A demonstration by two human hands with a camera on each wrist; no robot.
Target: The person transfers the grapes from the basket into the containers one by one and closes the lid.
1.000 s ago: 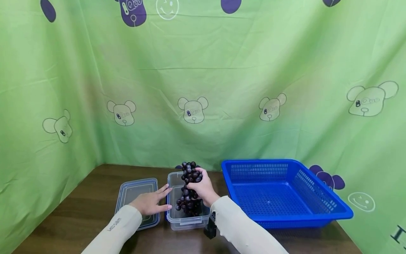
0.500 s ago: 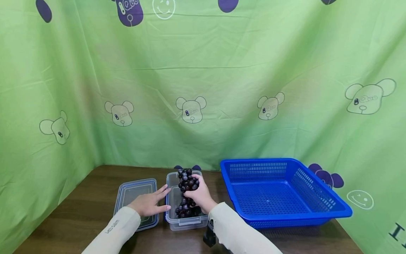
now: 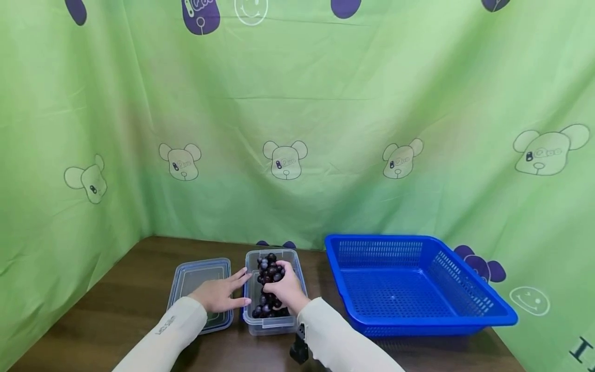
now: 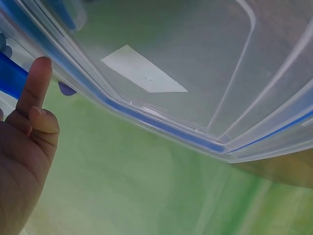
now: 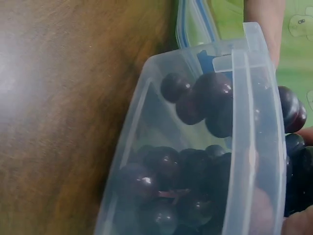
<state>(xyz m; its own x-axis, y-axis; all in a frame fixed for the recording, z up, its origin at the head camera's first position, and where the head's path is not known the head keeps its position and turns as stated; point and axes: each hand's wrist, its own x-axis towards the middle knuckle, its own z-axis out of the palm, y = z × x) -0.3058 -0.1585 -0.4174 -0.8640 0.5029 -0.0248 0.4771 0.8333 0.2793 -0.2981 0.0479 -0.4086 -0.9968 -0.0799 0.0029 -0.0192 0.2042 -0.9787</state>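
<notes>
My right hand grips a bunch of dark purple grapes from the right side. The bunch's lower part sits inside a clear plastic container, and its top stands near the far end. Through the container's wall in the right wrist view, grapes show near the bottom. Fingers spread and straight, my left hand reaches to the container's left rim. Beneath that hand lies a clear lid with a blue seal. The lid fills much of the left wrist view. My right palm hides some grapes.
A large blue perforated basket stands right of the container on the brown wooden table. Green printed cloth hangs behind and at both sides. A black device is strapped at my right wrist.
My right hand has lowered the grapes farther into the container and shifted slightly left and toward me. The left hand stays at the rim. The head view shifts slightly.
</notes>
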